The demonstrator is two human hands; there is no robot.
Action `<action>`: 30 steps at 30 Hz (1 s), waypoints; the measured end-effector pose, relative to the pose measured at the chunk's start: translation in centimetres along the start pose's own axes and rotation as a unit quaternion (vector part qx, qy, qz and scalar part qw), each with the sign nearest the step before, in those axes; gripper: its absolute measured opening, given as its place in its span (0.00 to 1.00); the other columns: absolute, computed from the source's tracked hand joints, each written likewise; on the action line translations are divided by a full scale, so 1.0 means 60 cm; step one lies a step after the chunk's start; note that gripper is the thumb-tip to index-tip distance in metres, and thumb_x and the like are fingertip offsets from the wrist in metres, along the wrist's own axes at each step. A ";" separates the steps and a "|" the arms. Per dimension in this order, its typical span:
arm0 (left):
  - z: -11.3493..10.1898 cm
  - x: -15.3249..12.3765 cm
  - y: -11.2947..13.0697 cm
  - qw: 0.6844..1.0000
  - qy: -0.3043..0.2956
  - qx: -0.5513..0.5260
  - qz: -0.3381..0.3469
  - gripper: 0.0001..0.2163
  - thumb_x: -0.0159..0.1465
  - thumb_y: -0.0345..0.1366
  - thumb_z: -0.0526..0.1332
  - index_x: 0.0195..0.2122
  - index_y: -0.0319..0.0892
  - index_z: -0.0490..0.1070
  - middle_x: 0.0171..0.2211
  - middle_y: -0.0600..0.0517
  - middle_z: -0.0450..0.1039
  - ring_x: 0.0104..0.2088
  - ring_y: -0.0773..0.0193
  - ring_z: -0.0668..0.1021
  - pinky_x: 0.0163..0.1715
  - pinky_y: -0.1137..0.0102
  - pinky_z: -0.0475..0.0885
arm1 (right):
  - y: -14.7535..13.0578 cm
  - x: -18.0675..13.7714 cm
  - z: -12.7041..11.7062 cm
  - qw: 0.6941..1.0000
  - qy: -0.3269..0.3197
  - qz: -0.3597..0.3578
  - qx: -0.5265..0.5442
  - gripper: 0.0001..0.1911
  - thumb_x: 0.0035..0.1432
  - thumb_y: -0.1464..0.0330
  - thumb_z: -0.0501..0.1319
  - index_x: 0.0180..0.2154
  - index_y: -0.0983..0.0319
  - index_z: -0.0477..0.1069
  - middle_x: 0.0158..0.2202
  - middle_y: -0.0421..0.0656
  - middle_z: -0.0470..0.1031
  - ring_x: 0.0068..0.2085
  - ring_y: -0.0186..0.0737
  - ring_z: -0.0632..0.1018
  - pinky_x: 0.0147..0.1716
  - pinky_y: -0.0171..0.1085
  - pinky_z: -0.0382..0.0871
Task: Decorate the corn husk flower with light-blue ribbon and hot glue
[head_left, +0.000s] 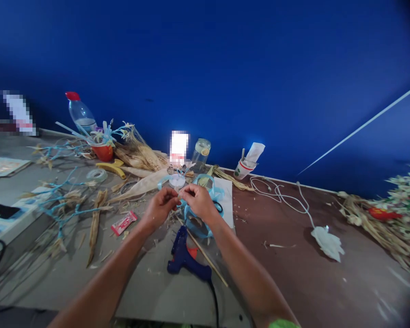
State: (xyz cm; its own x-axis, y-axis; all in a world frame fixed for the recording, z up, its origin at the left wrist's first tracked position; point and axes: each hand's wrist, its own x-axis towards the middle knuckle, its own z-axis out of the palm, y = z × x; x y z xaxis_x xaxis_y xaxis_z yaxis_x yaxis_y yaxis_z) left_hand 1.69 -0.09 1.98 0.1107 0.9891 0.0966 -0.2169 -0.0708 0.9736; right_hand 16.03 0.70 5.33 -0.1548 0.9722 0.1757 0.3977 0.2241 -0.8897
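Observation:
My left hand (161, 206) and my right hand (198, 200) meet over the middle of the table, fingertips pinched close together. Something small and pale is between them, too small to name. Just beyond my fingers sits a round white spool (176, 180). Light blue ribbon (195, 223) lies in loops beneath and beside my right hand. Nearer to me, a blue glue gun (187, 259) rests on the table with its cord running toward the front edge. A thin stick (208, 257) lies alongside it.
Blue-wrapped stems (59, 212) and dried husks (97, 223) spread on the left, near a power strip (17, 218). Behind stand a red cup (104, 152), a bottle (80, 114), a glass jar (201, 152) and a white cup (243, 169). A white cable (280, 196) lies right.

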 end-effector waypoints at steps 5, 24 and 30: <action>-0.025 0.009 -0.007 0.986 0.002 0.163 0.019 0.01 0.50 0.31 0.63 0.25 0.42 0.73 0.18 0.56 0.69 0.19 0.68 0.67 0.21 0.75 0.58 | 0.017 0.009 -0.013 0.999 0.025 0.010 0.019 0.10 0.50 0.64 0.58 0.26 0.64 0.71 0.23 0.38 0.71 0.26 0.33 0.70 0.28 0.31 0.63; -0.041 0.009 -0.011 0.817 -0.071 0.572 0.029 0.10 0.58 0.41 0.55 0.32 0.41 0.73 0.31 0.48 0.72 0.31 0.61 0.73 0.32 0.70 0.63 | 0.029 0.016 -0.022 0.999 0.003 -0.001 -0.048 0.08 0.49 0.66 0.58 0.23 0.64 0.70 0.21 0.37 0.67 0.24 0.31 0.66 0.28 0.31 0.59; -0.024 0.008 -0.027 0.819 -0.074 0.569 0.029 0.07 0.55 0.39 0.59 0.27 0.43 0.74 0.30 0.49 0.73 0.33 0.59 0.73 0.33 0.68 0.60 | 0.030 0.015 -0.023 0.998 0.006 -0.004 -0.061 0.09 0.50 0.66 0.58 0.23 0.64 0.69 0.20 0.36 0.67 0.24 0.31 0.66 0.28 0.31 0.58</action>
State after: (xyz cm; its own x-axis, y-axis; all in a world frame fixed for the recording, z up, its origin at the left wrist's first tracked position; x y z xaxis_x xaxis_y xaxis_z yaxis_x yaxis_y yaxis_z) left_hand 0.68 0.68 0.13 0.2668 0.9593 0.0925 0.8083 -0.2750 0.5207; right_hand 17.83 2.06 4.46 -0.1478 0.9710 0.1878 0.5042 0.2373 -0.8303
